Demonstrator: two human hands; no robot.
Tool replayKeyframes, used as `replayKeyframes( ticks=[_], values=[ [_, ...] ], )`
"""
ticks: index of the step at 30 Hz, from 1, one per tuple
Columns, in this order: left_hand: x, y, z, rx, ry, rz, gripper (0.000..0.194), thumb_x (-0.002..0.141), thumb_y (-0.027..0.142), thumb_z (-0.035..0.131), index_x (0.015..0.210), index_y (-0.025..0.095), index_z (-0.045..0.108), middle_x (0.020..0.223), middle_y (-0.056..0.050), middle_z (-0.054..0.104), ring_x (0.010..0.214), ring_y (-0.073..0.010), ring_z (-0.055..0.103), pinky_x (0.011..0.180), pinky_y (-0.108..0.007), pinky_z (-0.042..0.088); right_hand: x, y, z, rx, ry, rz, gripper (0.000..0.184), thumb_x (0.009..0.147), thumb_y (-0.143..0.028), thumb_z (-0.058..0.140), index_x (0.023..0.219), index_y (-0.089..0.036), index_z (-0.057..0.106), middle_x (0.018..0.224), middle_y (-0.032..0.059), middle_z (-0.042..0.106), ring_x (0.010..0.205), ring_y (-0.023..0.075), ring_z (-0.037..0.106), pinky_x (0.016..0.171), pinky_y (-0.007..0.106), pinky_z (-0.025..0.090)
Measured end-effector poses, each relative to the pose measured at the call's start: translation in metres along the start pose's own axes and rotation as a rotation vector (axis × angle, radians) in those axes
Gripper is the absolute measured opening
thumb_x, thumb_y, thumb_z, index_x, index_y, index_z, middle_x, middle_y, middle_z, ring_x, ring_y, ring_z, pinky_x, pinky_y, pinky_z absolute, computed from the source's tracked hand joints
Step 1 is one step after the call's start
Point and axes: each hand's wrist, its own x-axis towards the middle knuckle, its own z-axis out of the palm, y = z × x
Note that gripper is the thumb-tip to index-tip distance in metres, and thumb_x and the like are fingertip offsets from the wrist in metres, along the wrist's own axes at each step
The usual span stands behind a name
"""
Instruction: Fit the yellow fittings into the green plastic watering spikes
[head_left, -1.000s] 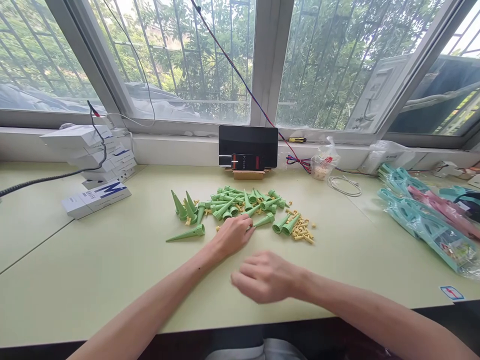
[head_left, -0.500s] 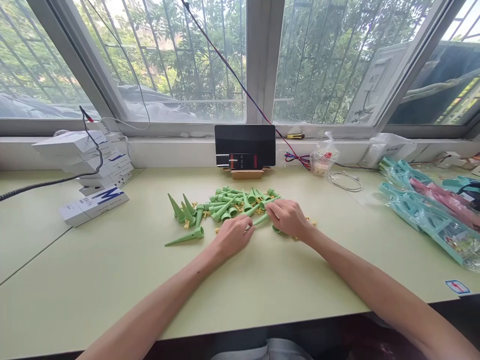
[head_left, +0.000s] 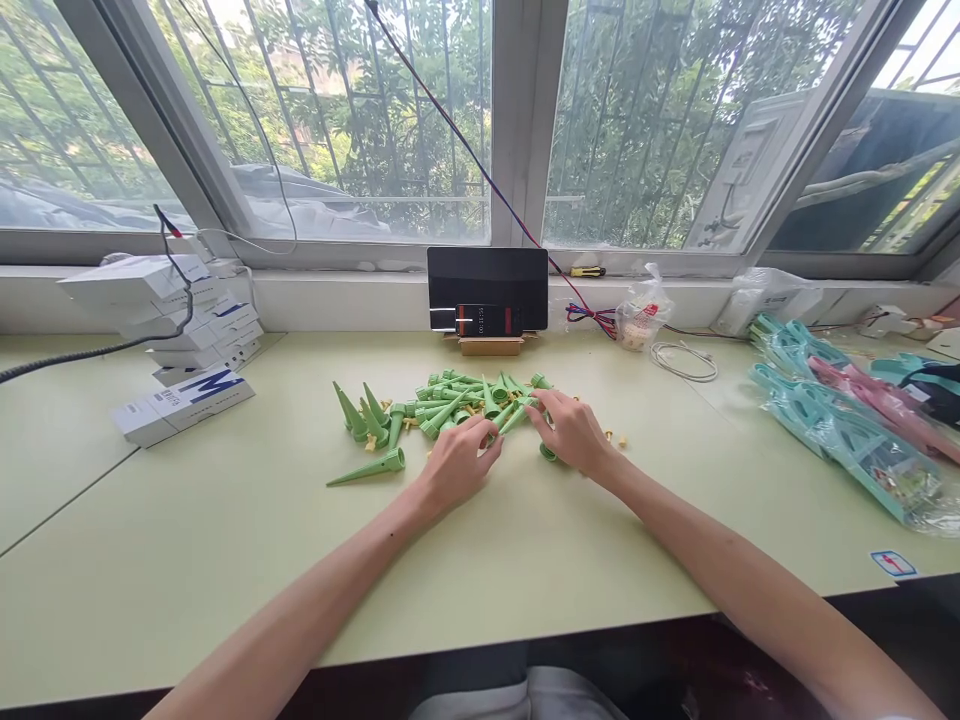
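Bare from left hand point(head_left: 459, 465) and right hand point(head_left: 574, 432) along slim forearms point(head_left: 315, 600); marked with a small dark spot point(head_left: 391, 534) on the left. Dressed in light grey cloth point(head_left: 480, 704), creased mid-lap.

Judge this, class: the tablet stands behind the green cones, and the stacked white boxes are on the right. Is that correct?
Not quite: the head view shows the white boxes stacked on the left. The tablet does stand behind the green cones.
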Motion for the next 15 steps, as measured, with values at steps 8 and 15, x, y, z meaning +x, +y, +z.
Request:
replayKeyframes(
  ticks=[8, 15],
  values=[
    [-0.0008, 0.0011, 0.0001, 0.005, -0.005, 0.06, 0.016, 0.093, 0.025, 0.051, 0.081, 0.018, 0.06, 0.072, 0.001, 0.055, 0.057, -0.0113, 0.045, 0.058, -0.024, 0.036, 0.0011, -0.0006, -0.0012, -0.052, -0.115, 0.061, 0.017, 0.1, -0.027, 0.047, 0.096, -0.016, 0.06, 0.082, 0.0065, 0.067, 0.067, 0.0187, 0.06, 0.056, 0.028, 0.034],
    [-0.0008, 0.006, -0.0023, -0.056, -0.063, 0.025, 0.026, 0.097, 0.033, 0.047, 0.081, 0.019, 0.06, 0.073, 0.001, 0.057, 0.057, -0.0109, 0.048, 0.061, -0.024, 0.039, 0.0002, 0.0004, 0.0004, -0.011, -0.127, -0.038, 0.014, 0.101, -0.024, 0.045, 0.095, -0.017, 0.056, 0.084, 0.0079, 0.068, 0.073, 0.0206, 0.062, 0.059, 0.028, 0.038]
  ],
)
